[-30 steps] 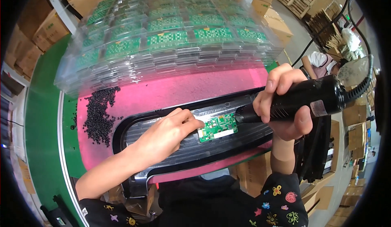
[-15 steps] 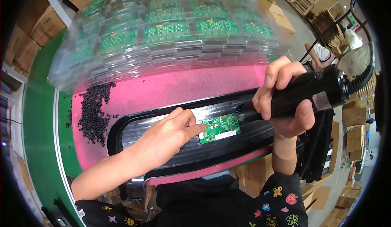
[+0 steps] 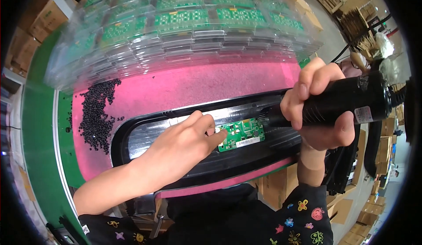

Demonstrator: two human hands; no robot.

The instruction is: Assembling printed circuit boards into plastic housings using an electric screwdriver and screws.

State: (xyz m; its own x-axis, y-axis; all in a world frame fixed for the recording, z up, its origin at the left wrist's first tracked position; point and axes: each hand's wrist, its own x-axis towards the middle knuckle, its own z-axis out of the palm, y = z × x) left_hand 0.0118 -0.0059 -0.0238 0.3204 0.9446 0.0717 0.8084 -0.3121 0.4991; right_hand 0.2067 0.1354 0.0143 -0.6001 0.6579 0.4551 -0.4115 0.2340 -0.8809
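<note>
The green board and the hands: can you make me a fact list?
Left hand: fingers at the green board's left end
Right hand: wrapped around a black tool
Tool tip: by the board's right end
Board's place: inside a black shell
Under shell: pink mat
Mat's left: small black bits
Back: clear trays

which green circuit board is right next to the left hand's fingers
The circuit board in the black shell, beside the left hand, bearing a white label; the other boards sit farther off in stacked clear trays.
</note>
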